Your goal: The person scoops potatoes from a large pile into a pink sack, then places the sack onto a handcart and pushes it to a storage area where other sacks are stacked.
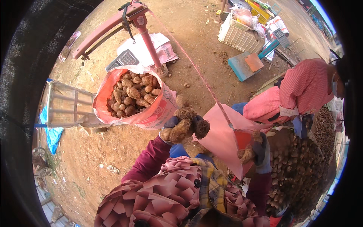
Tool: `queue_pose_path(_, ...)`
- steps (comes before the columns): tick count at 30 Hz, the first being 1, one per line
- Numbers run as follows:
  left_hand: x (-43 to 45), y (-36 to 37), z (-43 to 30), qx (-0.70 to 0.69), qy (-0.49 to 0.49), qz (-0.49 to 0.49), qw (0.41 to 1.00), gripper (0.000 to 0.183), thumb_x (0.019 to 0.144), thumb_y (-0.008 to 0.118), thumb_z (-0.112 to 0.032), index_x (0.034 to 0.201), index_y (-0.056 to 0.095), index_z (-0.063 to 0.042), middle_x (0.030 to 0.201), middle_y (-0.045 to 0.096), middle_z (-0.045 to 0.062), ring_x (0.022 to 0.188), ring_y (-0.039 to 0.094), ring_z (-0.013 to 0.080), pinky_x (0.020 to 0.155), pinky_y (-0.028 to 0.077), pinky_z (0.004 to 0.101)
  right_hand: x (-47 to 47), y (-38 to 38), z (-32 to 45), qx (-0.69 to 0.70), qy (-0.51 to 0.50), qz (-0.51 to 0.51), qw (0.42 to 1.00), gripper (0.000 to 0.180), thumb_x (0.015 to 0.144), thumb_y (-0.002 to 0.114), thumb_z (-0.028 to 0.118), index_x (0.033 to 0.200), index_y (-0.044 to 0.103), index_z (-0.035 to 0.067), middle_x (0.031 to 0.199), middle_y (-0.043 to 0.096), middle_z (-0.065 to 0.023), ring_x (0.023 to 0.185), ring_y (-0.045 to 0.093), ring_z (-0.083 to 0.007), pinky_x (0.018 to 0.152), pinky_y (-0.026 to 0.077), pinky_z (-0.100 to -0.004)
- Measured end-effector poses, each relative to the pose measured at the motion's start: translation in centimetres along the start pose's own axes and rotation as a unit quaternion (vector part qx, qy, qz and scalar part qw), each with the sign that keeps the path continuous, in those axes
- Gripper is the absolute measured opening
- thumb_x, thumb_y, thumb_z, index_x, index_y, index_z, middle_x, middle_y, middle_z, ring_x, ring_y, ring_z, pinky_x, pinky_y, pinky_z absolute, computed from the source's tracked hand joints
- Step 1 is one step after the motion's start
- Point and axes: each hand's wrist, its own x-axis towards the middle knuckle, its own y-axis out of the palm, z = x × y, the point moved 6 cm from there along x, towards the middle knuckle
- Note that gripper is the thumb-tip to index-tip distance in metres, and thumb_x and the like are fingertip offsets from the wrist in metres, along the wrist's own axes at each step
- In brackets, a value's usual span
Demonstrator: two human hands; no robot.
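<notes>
My left hand (171,122), in a dark blue glove, grips several brown corms (181,130) that look like taro, in front of the filled sack. My right hand (259,150), gloved in grey-blue and dark material, holds smaller corms (247,154) beside a pink sack or sheet (217,133). A red surface (242,139) shows next to that pink material, and a pink rope (210,88) runs down to it, ending in a metal piece. To the left, an upright woven plastic sack (154,115) stands open with corms (132,95) heaped inside; it bears writing.
A large heap of corms (297,167) covers the right side. A co-worker in a pink checked shirt (305,82) bends there. Beyond the sack rises a red metal post and arm (147,42) near a keypad display (124,59). Farther off are a teal platform scale (241,66) and a white crate (241,35).
</notes>
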Motion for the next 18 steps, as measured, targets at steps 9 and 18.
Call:
queue_pose_path(9,-17.2,-5.4,-20.7,-0.090,0.330,-0.179,0.923,0.066,0.097,0.051,-0.058,0.149,0.050,-0.017,0.150,0.053,0.008,0.134,0.051,0.0320,0.112,0.039,0.0552,14.2,39.0,7.2,0.044,0.019,0.374,0.926,0.057,0.089,0.084,0.025,0.133,0.055,0.002,0.112,0.065,-0.0047,0.096,0.064,-0.0113,0.081,0.057,-0.0266)
queue_pose_path(18,-24.7,-7.1,-21.5,-0.108,0.419,-0.117,0.894,0.071,0.093,0.048,-0.071,0.138,0.060,-0.017,0.141,0.060,0.009,0.125,0.054,0.0336,0.107,0.038,0.0521,23.5,55.7,-2.2,-0.613,-0.199,0.293,0.706,0.073,0.085,0.077,0.051,0.141,0.055,0.010,0.144,0.055,-0.0219,0.132,0.056,-0.0422,0.108,0.047,-0.0502)
